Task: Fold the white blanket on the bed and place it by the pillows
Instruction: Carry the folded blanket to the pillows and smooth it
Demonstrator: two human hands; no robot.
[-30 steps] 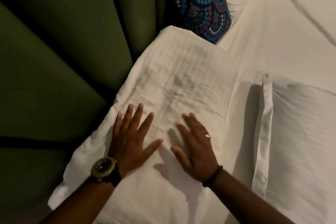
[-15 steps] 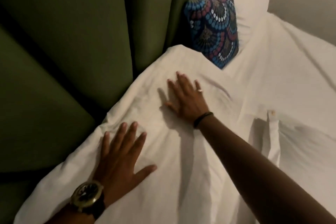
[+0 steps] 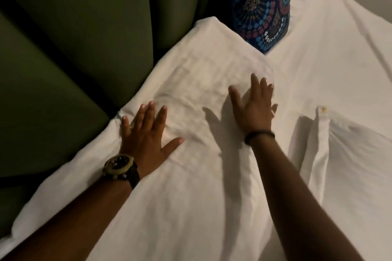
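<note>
The bed point(image 3: 350, 59) is covered in white. The blanket point(image 3: 201, 91) is laid flat and creased along the bed's 9 o'clock edge, touching the patterned pillow point(image 3: 261, 6) at 12 o'clock. It is pressed by the left hand point(image 3: 146, 135) and the right hand point(image 3: 254, 108), fingers spread straight, nothing grasped. A watch point(image 3: 118, 166) is worn.

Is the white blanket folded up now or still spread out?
Folded. The white blanket lies as a thick pad with a squared corner beside the patterned pillow, both hands flat on it.
</note>
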